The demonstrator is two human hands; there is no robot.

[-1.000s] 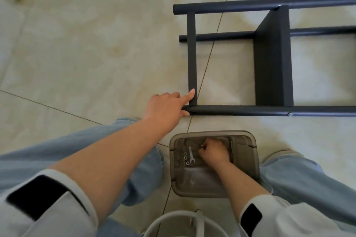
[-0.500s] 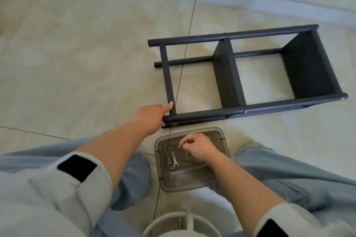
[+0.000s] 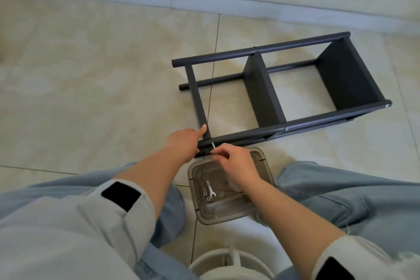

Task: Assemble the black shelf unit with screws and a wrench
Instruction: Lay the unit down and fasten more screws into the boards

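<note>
1. The black shelf unit [image 3: 281, 95] lies on its side on the tiled floor [image 3: 91, 79], two shelf panels standing up between its long tubes; take it as your landmark.
2. Your left hand [image 3: 181, 143] is at the unit's near left corner. The forefinger lies straight along the short crossbar, and the other fingers curl at the end of the near tube; you hold that corner.
3. Your right hand [image 3: 236, 163] is just beside that same corner, on the near side of the tube. Its fingers pinch a small silver screw [image 3: 213, 145], whose tip points at the near tube.
4. A clear plastic tray [image 3: 261, 202] sits on the floor just nearer to you than the unit's left end, between your knees.
5. In the tray's left part lie a small silver wrench [image 3: 210, 189] and three nuts [image 3: 205, 193], well apart from your right fingers.
</note>
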